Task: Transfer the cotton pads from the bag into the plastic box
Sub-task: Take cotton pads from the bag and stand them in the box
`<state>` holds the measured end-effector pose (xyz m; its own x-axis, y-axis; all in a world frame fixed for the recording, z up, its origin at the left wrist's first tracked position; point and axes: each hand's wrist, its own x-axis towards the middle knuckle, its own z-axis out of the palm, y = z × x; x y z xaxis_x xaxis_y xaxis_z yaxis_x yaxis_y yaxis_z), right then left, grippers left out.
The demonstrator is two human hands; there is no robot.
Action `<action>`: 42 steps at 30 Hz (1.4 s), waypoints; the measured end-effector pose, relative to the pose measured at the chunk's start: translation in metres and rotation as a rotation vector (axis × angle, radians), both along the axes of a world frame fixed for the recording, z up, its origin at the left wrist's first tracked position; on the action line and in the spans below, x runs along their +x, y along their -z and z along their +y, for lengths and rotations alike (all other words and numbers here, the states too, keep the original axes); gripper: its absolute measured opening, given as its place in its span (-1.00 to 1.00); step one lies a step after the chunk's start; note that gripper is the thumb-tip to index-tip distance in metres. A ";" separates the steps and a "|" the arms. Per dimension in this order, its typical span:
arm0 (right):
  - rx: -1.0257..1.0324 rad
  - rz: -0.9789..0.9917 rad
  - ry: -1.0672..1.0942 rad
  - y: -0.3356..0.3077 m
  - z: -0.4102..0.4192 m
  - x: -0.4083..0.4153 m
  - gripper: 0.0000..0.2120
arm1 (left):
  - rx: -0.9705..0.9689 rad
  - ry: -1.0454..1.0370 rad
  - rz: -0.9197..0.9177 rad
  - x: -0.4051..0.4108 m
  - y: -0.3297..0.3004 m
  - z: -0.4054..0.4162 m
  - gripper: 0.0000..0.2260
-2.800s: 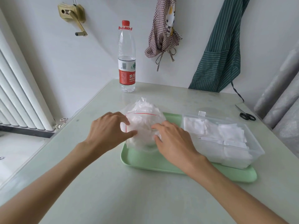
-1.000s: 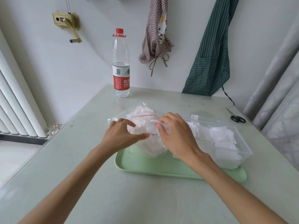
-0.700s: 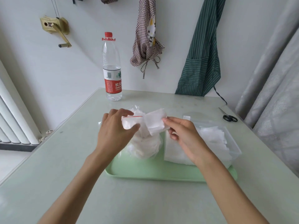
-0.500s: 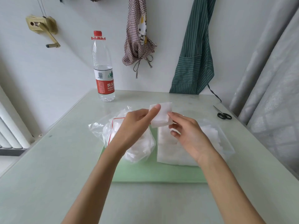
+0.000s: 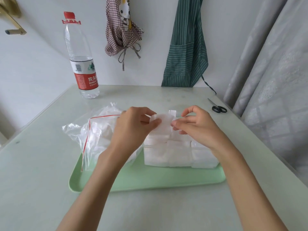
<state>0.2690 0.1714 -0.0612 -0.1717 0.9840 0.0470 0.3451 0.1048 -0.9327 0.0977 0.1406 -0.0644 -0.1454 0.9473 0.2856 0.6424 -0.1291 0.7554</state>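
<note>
The plastic box [image 5: 180,154] is clear and hard to trace; its walls show mainly through the white pads stacked inside, and the right hand [image 5: 196,127] covers its right part. The far rim is blurred behind both hands. The left hand [image 5: 133,129] hides the mouth of the bag [image 5: 93,130], whose crumpled film blends with the cotton pads [image 5: 100,132] still in it.

One cotton pad [image 5: 162,121] is held above the box: the left thumb and forefinger pinch its left edge, and the right fingertips pinch its right edge, the remaining right fingers curled.

Bag and box lie side by side on the green tray [image 5: 150,179], bag on the tray's left half and spilling over its left rim, box on the right half. The tray's near strip is bare.

The tray sits mid-table [image 5: 41,189]. A water bottle [image 5: 81,62] stands at the far left corner, scissors [image 5: 218,108] lie at the right edge. Two aprons [image 5: 186,44] hang on the wall behind.
</note>
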 end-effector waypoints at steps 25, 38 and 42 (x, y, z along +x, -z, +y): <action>-0.006 -0.888 -0.561 -0.018 0.015 -0.030 -0.82 | -0.063 -0.059 0.275 -0.024 -0.009 -0.005 -0.77; 0.360 -1.169 -0.753 -0.018 0.032 -0.024 -0.67 | -0.185 -0.051 0.245 -0.033 -0.010 -0.006 -0.88; 0.167 -1.018 -0.691 -0.025 0.034 -0.019 -0.74 | -0.258 -0.003 0.207 -0.026 -0.008 -0.007 -0.83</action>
